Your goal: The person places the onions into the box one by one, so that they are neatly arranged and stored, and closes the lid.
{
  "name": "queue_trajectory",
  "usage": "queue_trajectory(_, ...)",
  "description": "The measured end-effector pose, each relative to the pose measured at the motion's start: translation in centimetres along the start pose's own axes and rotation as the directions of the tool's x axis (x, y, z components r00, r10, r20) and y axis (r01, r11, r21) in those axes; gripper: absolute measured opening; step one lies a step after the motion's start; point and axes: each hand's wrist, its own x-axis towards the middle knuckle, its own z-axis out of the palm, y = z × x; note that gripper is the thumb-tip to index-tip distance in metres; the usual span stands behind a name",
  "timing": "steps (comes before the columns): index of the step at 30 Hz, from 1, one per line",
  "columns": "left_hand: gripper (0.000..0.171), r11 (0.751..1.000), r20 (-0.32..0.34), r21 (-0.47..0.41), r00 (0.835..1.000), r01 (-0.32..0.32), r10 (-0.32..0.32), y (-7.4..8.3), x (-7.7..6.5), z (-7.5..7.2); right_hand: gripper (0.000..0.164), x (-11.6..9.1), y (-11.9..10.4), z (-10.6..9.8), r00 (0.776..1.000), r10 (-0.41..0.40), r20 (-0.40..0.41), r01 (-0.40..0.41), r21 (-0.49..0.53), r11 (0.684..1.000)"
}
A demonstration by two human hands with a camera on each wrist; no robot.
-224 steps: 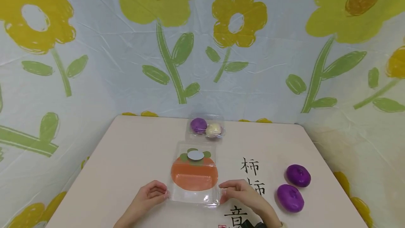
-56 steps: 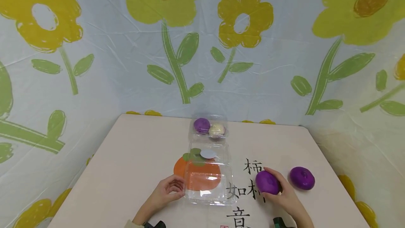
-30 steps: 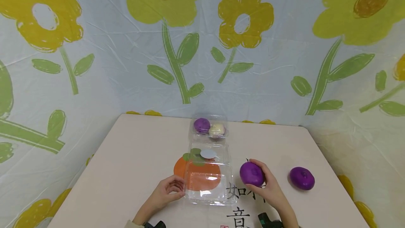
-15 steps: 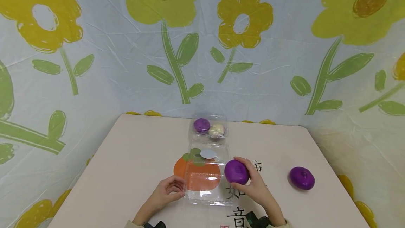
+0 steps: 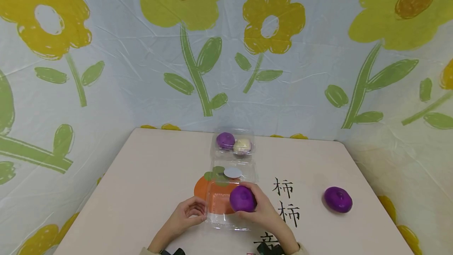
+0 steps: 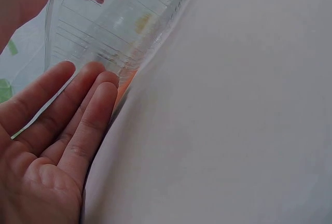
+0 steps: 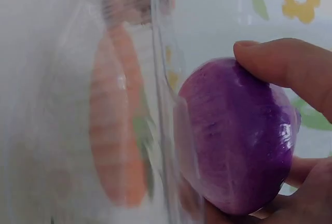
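My right hand (image 5: pixel 262 211) holds a glossy purple onion (image 5: pixel 242 199) between thumb and fingers, over the right part of a clear plastic clamshell box (image 5: pixel 226 220). In the right wrist view, the onion (image 7: pixel 236 136) is beside the box's transparent wall; part of it shows through the plastic. My left hand (image 5: pixel 187 213) is at the box's left side. Its fingers lie nearly straight with their tips against the box wall, and the thumb tip touches the rim in the left wrist view. The box's lid lies folded back behind it, with a white oval sticker (image 5: pixel 232 172).
A second clear box (image 5: pixel 233 153) at the back contains a purple onion (image 5: pixel 225 140) and a pale one (image 5: pixel 242 146). Another purple onion (image 5: pixel 337 199) sits on the right of the table (image 5: pixel 152 168). The mat has a printed orange persimmon and black characters.
The right hand has picked up one onion from the right side and carried it left to above the box. Earlier, the box shifted slightly right. The left hand has lately stayed put.
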Motion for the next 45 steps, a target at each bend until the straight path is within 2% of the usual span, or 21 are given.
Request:
queue_trajectory(11,0.031,1.000,-0.003,-0.002,1.000,0.007,-0.007,-0.1,0.0,0.1,0.075,1.3,-0.4,3.6,1.000,-0.012,0.003,0.012,-0.134,0.991)
queue_trajectory(18,0.031,1.000,0.000,0.002,1.000,-0.003,0.003,-0.2,0.0,0.1,0.080,2.0,-1.0,5.5,0.997,0.068,-0.032,-0.073,-0.213,0.974)
queue_trajectory(24,0.031,1.000,0.004,-0.003,1.000,-0.024,0.024,-0.2,0.0,0.1,0.080,2.4,-0.7,6.7,0.995,0.078,-0.062,-0.090,-0.247,0.965)
queue_trajectory(27,0.036,0.999,0.002,-0.010,0.999,-0.045,0.045,-0.4,0.0,0.1,0.080,2.5,-0.7,7.0,0.994,0.085,-0.063,-0.099,-0.264,0.959)
queue_trajectory(32,0.054,0.993,-0.018,0.001,0.993,-0.121,0.121,-0.6,0.0,0.1,0.077,2.5,-0.8,7.2,0.996,0.068,-0.061,-0.083,-0.305,0.949)
queue_trajectory(35,0.063,0.978,-0.045,0.088,0.980,-0.189,0.194,-0.6,0.1,0.2,0.074,2.4,-1.0,7.2,0.997,0.058,-0.057,-0.074,-0.328,0.942)
queue_trajectory(39,0.074,0.932,-0.068,0.258,0.958,-0.253,0.279,-0.5,0.3,0.1,0.079,2.2,-1.3,7.0,0.996,0.077,-0.039,-0.085,-0.336,0.938)
queue_trajectory(42,0.080,0.909,-0.062,0.335,0.957,-0.249,0.285,-0.4,0.4,0.1,0.086,2.0,-1.5,6.6,0.996,0.091,-0.015,-0.091,-0.320,0.943)
queue_trajectory(45,0.085,0.919,-0.049,0.343,0.973,-0.194,0.224,-0.2,0.5,0.2,0.088,1.7,-1.7,6.1,0.995,0.101,-0.001,-0.096,-0.297,0.950)
